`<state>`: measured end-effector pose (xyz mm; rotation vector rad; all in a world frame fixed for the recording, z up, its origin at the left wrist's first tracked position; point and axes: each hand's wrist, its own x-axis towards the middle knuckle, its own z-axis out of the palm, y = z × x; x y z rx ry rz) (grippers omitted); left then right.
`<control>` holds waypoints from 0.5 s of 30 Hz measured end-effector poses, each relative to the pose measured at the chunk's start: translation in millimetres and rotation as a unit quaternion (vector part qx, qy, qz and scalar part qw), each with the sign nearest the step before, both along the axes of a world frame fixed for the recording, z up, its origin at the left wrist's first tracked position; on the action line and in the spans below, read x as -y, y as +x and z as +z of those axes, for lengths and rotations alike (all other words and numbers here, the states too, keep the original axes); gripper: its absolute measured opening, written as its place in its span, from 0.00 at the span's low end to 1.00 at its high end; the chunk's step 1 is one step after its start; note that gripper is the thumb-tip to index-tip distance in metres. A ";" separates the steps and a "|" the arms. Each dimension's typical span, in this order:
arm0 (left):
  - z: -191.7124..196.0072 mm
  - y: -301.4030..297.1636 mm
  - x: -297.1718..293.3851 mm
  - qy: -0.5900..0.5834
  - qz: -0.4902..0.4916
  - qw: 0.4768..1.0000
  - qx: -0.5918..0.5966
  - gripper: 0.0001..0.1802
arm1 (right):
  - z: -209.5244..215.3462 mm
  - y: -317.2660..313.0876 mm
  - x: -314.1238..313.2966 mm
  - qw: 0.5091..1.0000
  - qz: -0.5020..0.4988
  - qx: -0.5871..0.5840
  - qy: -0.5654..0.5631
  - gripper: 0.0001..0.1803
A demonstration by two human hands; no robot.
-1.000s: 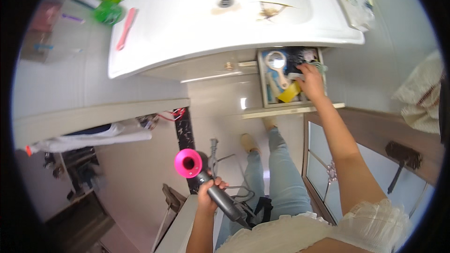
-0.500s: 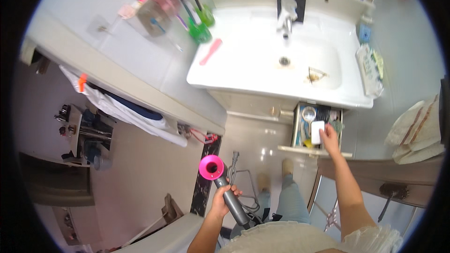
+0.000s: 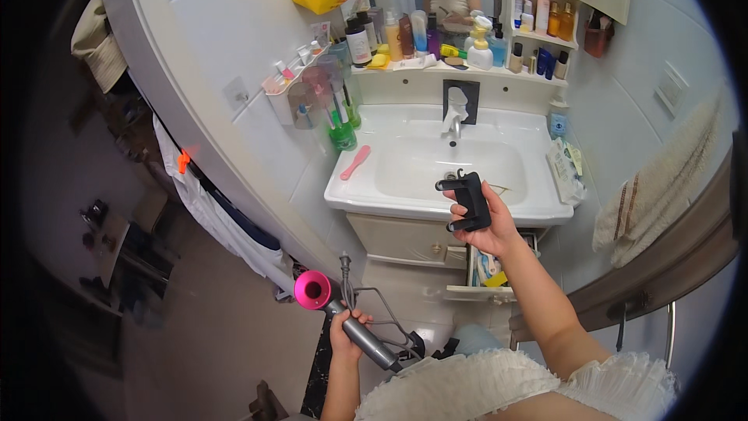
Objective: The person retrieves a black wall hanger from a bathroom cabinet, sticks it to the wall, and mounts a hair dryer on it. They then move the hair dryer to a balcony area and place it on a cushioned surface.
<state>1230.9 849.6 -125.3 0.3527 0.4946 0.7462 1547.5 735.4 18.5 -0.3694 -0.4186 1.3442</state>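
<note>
My left hand point(image 3: 345, 333) grips the grey handle of a hair dryer point(image 3: 333, 309) with a pink ring head, held low near my waist; its cord loops beside it. My right hand point(image 3: 485, 228) is raised in front of the white washbasin point(image 3: 436, 168) and holds a black flat attachment point(image 3: 468, 201) with prongs. Below that hand a drawer point(image 3: 489, 271) of the vanity stands pulled out, with small items inside.
A tap point(image 3: 454, 115) stands behind the basin, with a shelf of bottles point(image 3: 421, 39) and a mirror above. A pink comb point(image 3: 354, 162) lies on the basin's left rim. Green cups and a toothbrush rack point(image 3: 323, 105) are on the left wall, a towel point(image 3: 658, 187) at the right, cloths point(image 3: 210, 206) at left.
My right hand came up out of the drawer with the black attachment and now holds it in front of the basin. The view tilted up to the mirror. The hair dryer stayed low.
</note>
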 end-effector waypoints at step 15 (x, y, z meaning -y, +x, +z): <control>34.6 107.4 -46.7 0.012 0.096 0.995 0.005 0.13 | 23.4 109.9 -119.5 0.984 -0.008 0.178 0.018 0.26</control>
